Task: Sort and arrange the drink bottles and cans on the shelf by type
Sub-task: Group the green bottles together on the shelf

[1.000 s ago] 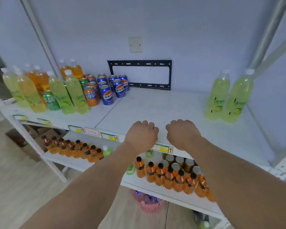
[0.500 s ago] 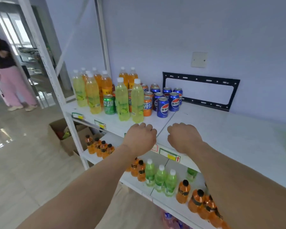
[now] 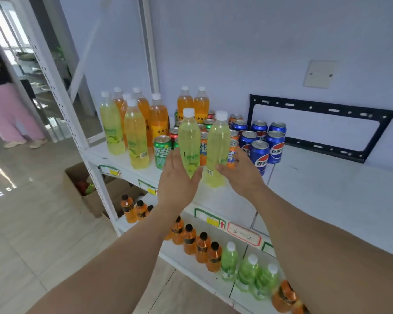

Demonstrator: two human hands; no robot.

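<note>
head view: our hands at two yellow-green bottles on the upper shelf (image 3: pixel 304 184)

our left hand (image 3: pixel 176 180) cups the left bottle (image 3: pixel 188 141), fingers straight; our right hand (image 3: pixel 241 173), also uncurled, is beside the right bottle (image 3: pixel 218 146), contact unclear.

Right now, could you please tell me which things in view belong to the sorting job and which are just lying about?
Job: yellow-green bottles, orange bottles, blue cans, green can, left hand, right hand.

Lying about: black wall bracket, cardboard box, wall plate.
</note>
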